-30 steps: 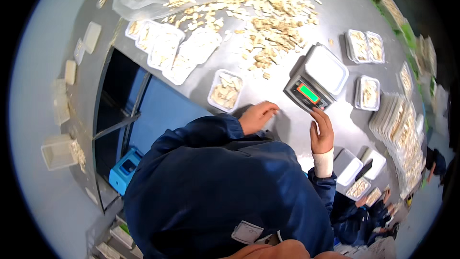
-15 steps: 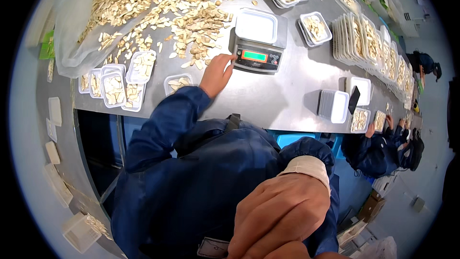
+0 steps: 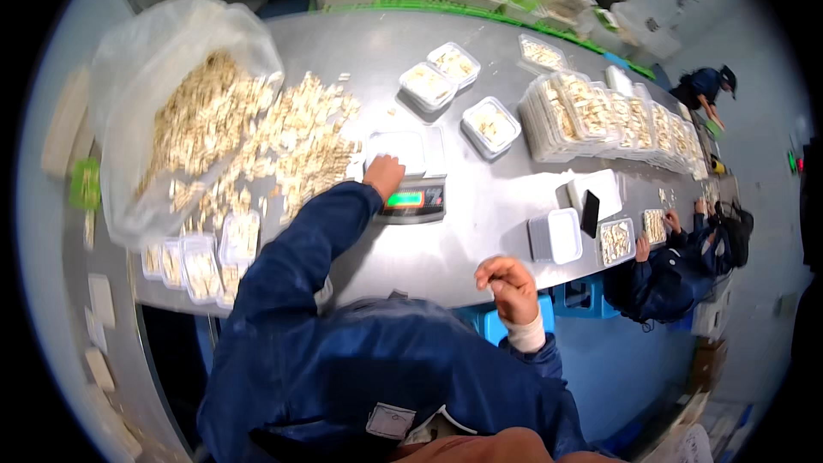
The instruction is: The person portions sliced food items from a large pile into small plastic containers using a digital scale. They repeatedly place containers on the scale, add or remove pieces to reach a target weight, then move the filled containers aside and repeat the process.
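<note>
My left hand (image 3: 384, 174) is at the near left corner of a white plastic tray (image 3: 407, 147) on the digital scale (image 3: 418, 204), just above its lit green display. Its fingers are bunched and blurred, so I cannot tell whether they grip the tray. My right hand (image 3: 512, 289) is raised over the table's near edge, fingers curled in toward the thumb. Anything inside them is too small to make out. Left of the scale, loose pale dried slices (image 3: 300, 141) spread out from a large clear plastic bag (image 3: 189, 26).
Filled trays (image 3: 201, 270) stand at the near left. Others (image 3: 491, 127) sit right of the scale, beside a long row of stacked filled trays (image 3: 566, 120). An empty tray stack (image 3: 561, 236) and a black object (image 3: 591, 213) lie nearer. A co-worker (image 3: 669, 279) works at the right.
My right hand has come down and forward from close to the camera to the table's near edge. The left hand has shifted from beside the scale onto the tray's corner. The view has tilted up.
</note>
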Tool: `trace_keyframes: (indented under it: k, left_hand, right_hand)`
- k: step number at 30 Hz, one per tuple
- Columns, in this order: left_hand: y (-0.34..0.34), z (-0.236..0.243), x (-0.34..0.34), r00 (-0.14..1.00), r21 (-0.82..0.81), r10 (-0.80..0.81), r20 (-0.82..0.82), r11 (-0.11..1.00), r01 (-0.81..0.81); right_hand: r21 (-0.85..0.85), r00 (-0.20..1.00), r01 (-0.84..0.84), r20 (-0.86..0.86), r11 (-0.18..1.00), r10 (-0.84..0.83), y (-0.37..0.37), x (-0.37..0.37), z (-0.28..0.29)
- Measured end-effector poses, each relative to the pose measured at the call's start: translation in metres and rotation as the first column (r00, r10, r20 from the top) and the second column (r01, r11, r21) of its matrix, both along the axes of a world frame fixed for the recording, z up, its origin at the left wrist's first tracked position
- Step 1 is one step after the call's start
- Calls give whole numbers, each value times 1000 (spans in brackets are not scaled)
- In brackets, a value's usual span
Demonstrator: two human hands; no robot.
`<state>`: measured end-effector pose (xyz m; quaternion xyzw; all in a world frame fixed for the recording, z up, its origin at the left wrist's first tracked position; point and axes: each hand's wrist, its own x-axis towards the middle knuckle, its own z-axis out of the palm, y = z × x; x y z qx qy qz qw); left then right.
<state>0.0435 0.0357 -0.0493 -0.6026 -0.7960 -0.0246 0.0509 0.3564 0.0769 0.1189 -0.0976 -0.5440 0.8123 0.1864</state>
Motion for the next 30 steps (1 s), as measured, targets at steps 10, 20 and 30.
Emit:
trace_keyframes:
  k: [10,20,30]
  left_hand:
    - [20,-18,-26,983,-52,-132,130,989,139]
    - [23,-7,-6,994,-73,-83,73,993,88]
    - [28,-2,-4,986,-63,-53,157,996,63]
  right_hand:
    - [-144,1000,17,21,989,-14,11,-20,-60]
    - [-135,988,-102,104,986,117,14,-34,-94]
    - [-111,985,-121,113,986,133,24,-39,-110]
